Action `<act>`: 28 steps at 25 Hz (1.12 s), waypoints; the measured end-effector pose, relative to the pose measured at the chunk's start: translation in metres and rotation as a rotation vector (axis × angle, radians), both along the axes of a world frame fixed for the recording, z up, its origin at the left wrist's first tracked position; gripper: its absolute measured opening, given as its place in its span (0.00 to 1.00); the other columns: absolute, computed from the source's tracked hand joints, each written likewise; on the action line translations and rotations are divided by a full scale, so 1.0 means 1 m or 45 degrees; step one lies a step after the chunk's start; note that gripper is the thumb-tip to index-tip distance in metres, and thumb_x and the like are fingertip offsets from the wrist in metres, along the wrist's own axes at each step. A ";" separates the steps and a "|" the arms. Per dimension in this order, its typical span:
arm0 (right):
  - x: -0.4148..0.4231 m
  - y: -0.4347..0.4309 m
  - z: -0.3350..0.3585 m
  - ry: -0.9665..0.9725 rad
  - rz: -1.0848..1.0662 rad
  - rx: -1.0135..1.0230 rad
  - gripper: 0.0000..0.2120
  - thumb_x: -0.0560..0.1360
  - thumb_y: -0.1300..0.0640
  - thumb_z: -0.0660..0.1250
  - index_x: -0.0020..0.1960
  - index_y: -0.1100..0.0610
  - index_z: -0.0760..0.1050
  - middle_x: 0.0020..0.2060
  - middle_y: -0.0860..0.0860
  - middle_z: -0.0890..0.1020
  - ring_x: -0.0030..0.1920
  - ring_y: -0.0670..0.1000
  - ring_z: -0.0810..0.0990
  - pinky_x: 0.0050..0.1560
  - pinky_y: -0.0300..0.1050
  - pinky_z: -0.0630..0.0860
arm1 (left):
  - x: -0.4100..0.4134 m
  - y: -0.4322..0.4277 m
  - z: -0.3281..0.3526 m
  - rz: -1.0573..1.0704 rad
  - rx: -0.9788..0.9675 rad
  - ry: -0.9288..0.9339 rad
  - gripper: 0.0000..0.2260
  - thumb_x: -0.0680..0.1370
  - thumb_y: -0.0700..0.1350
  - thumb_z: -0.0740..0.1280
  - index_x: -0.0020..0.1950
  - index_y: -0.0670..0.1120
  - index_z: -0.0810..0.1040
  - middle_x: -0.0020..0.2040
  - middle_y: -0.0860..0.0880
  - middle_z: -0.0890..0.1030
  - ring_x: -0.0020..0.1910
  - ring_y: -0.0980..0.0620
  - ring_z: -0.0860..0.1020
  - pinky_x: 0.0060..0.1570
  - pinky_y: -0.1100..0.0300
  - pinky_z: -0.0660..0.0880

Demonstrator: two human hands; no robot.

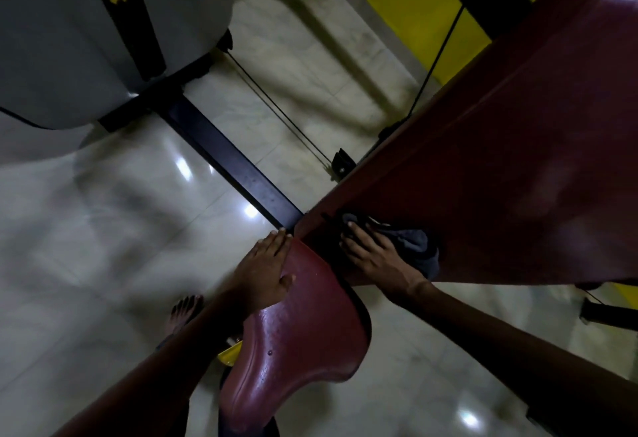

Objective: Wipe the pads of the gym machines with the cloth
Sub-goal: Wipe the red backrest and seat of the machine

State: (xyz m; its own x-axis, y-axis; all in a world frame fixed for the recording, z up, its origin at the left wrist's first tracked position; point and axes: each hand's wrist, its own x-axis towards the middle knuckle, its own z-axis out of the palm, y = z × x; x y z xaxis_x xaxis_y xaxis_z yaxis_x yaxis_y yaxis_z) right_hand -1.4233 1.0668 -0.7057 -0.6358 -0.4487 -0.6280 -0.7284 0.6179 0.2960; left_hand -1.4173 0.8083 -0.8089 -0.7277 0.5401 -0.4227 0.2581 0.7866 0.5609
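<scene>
Two hands on dark red gym pads, one wiping with a cloth.
The right hand point(373, 257) lies flat, fingers straight and spread, pressing a dark grey cloth point(419, 246) against the lower end of the long back pad point(500, 160). The left hand point(266, 264) rests open, fingers straight, on the upper edge of the seat pad point(300, 343), just beside a black frame bar point(228, 157) over the glossy floor point(103, 229).
</scene>
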 end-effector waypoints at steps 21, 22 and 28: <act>0.023 0.021 -0.008 0.195 0.065 -0.154 0.23 0.75 0.58 0.55 0.64 0.54 0.81 0.66 0.52 0.79 0.73 0.59 0.71 0.71 0.54 0.65 | -0.055 0.064 0.085 0.460 0.560 -0.150 0.29 0.83 0.40 0.60 0.81 0.55 0.53 0.79 0.50 0.61 0.74 0.52 0.66 0.70 0.59 0.64; 0.023 0.029 0.008 0.277 0.020 -0.226 0.24 0.75 0.58 0.54 0.68 0.55 0.78 0.68 0.52 0.78 0.74 0.58 0.69 0.73 0.54 0.61 | -0.063 0.073 0.098 0.484 0.615 -0.119 0.27 0.83 0.41 0.59 0.80 0.56 0.56 0.78 0.51 0.63 0.73 0.53 0.66 0.71 0.60 0.63; 0.032 0.069 0.129 0.660 -0.211 -0.352 0.29 0.78 0.59 0.57 0.79 0.54 0.63 0.77 0.49 0.66 0.79 0.54 0.56 0.79 0.52 0.46 | -0.107 0.106 0.169 0.631 0.865 -0.092 0.22 0.83 0.43 0.60 0.76 0.58 0.67 0.70 0.56 0.74 0.67 0.61 0.72 0.61 0.75 0.67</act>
